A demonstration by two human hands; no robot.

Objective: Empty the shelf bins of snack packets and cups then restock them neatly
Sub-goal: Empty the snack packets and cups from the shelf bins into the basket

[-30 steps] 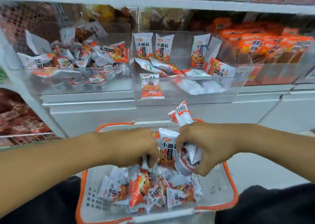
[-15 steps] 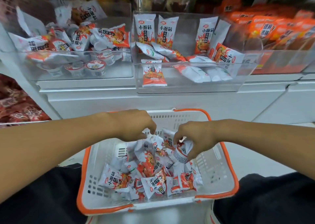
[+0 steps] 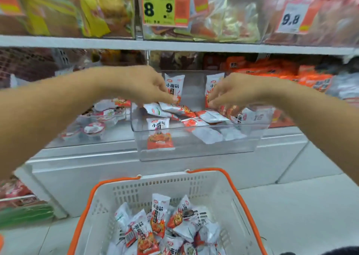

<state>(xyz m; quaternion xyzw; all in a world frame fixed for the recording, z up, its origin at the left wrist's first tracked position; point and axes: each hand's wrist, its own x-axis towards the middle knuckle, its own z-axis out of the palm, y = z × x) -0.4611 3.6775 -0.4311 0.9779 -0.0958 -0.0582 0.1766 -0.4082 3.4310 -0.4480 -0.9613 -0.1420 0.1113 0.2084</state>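
Orange-rimmed, the basket (image 3: 194, 188) on the floor already holds a heap of snack packets (image 3: 161, 227). Beyond and above it, the clear bin (image 3: 194, 149) keeps several more; left hand (image 3: 143, 85) and right hand (image 3: 233, 93) reach in, fingertips pinching packets. Left of the bin, cups (image 3: 93, 128) wait untouched.

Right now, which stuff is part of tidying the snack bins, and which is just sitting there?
Part of the job:
left hand and right hand, reaching into the clear bin
snack packets in that bin
cups in the bin beside it
basket with more packets

Just there:
price tags
yellow bags on the upper shelf
orange packs on the right
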